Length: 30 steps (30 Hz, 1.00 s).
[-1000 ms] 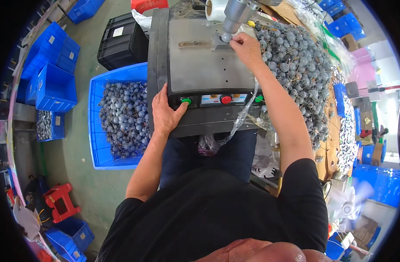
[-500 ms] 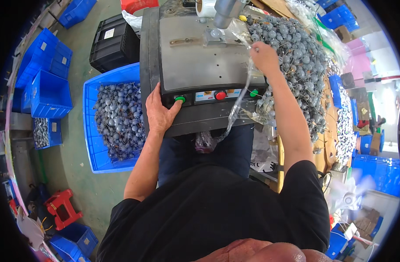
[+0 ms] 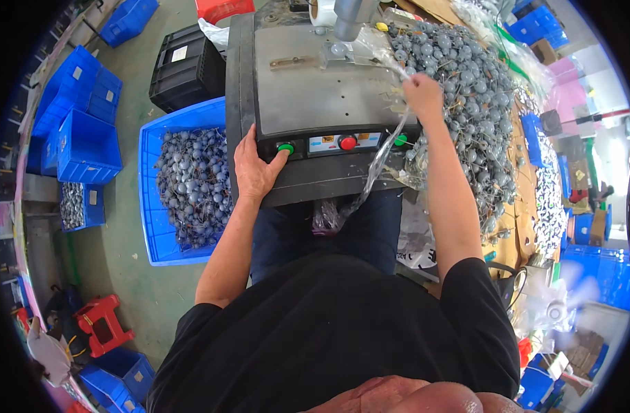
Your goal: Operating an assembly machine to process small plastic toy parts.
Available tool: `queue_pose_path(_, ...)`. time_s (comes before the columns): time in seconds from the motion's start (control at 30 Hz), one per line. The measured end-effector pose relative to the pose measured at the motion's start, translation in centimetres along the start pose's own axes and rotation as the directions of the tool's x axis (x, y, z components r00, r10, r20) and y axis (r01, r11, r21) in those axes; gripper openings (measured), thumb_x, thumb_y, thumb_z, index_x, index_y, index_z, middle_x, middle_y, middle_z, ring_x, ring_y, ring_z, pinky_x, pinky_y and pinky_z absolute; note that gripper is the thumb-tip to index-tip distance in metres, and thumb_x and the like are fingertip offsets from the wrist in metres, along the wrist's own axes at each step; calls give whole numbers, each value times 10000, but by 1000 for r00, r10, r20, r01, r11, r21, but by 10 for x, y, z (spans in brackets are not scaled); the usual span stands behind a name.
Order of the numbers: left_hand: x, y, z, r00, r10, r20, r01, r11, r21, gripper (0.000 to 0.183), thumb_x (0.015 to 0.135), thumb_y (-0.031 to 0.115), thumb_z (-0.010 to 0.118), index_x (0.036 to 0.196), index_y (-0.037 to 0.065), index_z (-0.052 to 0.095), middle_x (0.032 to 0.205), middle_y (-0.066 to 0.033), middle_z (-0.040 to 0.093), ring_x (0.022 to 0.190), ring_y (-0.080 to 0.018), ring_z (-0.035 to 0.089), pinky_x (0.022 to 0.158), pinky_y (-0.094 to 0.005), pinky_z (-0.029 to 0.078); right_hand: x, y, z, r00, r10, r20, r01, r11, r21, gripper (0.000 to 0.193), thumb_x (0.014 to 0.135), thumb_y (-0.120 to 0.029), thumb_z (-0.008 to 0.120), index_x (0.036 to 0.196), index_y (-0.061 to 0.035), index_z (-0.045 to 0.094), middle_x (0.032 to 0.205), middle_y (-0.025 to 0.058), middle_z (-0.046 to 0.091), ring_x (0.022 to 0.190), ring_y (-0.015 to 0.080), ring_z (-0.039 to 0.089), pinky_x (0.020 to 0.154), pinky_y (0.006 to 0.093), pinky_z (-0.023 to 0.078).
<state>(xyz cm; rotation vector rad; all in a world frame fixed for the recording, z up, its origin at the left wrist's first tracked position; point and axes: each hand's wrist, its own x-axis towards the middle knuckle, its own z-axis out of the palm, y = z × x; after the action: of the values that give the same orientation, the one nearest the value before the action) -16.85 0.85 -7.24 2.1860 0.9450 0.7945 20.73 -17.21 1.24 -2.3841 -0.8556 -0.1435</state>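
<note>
My left hand (image 3: 256, 171) lies along the front left corner of a grey metal machine (image 3: 298, 103). Its fingers are stretched out, and the thumb rests on a green button (image 3: 285, 149). Over the right side of the machine top, my right hand (image 3: 424, 98) is closed round a clear plastic film strip (image 3: 378, 165). The strip runs from under the metal press head (image 3: 351, 20) through the hand, then hangs past the front edge towards my lap. Beneath the head, a round clear piece (image 3: 338, 50) sits on the plate. A red button (image 3: 347, 142) stands mid-panel.
Grey balls with thin wires (image 3: 459, 89) are heaped on the right-hand table. A blue crate (image 3: 150, 227) of similar dark balls stands left of the machine, near a black crate (image 3: 184, 69). A red stool (image 3: 107, 323) and a whirling fan (image 3: 554, 310) are farther off.
My right hand has moved slightly to the right, drawing the film strip with it. The left thumb stays at the green button. The whole view has shifted a little.
</note>
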Motion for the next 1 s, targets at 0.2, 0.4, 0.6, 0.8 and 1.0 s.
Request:
queue_pose_path(0.2,0,-4,-4,1000,8,-27,-7,1000,20,926,789,378,872,1523,-11,463,1398,-258,586,1318,-424,545,1129,-475,432,-57,-124,-29,970,-232,76,192,916,352,282,913,-302,683,989,-50,782,821,168,750,749,321,733,714,388,558)
queue_pose_path(0.4,1,-7,3,998,60,4,-60,998,-18,953,767,403,879,1517,-17,468,1392,-262,592,1321,-421,538,1133,-482,426,-131,-127,32,960,-144,241,34,913,408,327,926,-330,711,984,-10,739,808,185,717,777,358,704,755,420,557)
queue_pose_path(0.6,-2,-24,10,993,111,-41,-114,991,-74,907,800,346,881,1487,-88,480,1349,-286,610,1267,-431,578,1103,-465,447,-162,-42,57,959,283,8,-232,768,597,319,898,-311,781,965,-4,726,873,119,733,797,215,687,760,353,541)
queue_pose_path(0.8,1,-18,11,987,160,36,-160,987,-5,907,840,371,861,1511,-82,453,1405,-282,567,1315,-437,541,1131,-473,420,-151,-8,69,852,523,-28,-407,695,592,355,873,-319,803,950,15,712,821,38,685,758,116,602,700,288,486)
queue_pose_path(1.0,0,-18,6,992,121,40,-121,992,-26,896,848,383,858,1506,-80,463,1404,-281,567,1325,-426,540,1136,-469,417,-175,-15,-7,993,117,17,-118,959,257,332,865,-326,757,1025,-43,691,1063,155,726,1003,328,717,855,449,571)
